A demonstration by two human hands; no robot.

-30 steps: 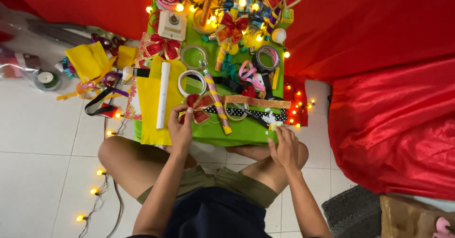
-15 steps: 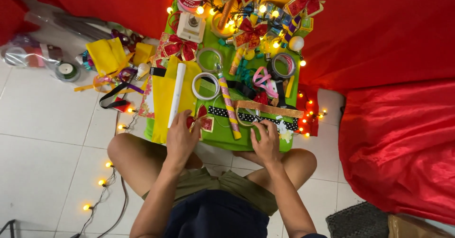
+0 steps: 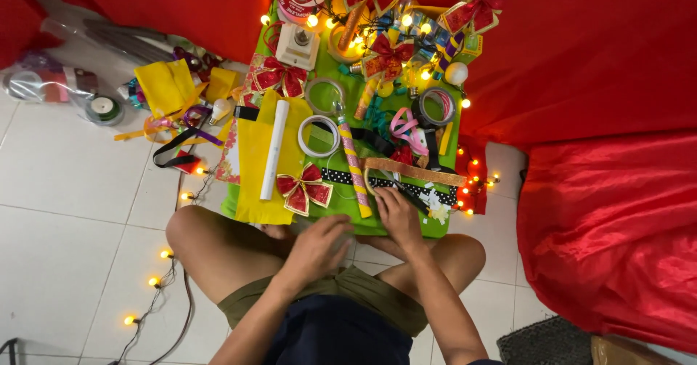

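Head view, looking straight down: a person is sitting cross-legged on a white tiled floor (image 3: 58, 212), facing a green board (image 3: 406, 223) crowded with craft supplies.

The left hand (image 3: 319, 245) is resting at the board's near edge, fingers loosely curled and apart, holding nothing that shows; it seems to be steadying the board. Just beyond it a red bow (image 3: 303, 188) is lying flat, and past that a white tube (image 3: 275, 149) is lying on yellow paper (image 3: 254, 169).

The right hand (image 3: 398, 212) is reaching onto the board, fingertips pressing down on a black dotted ribbon (image 3: 388, 183) stretched sideways, likely pinning it flat; whether the fingers are pinching it cannot be told. Just beyond the hand a tan ribbon (image 3: 414, 170) is running alongside. To its left a striped stick (image 3: 353, 165) is pointing away, with a tape ring (image 3: 319, 135) beside it. Farther off, pink scissors (image 3: 406, 129), more bows and glowing lights are filling the board's far end.

Red cloth (image 3: 602, 191) is draping the right side and back.
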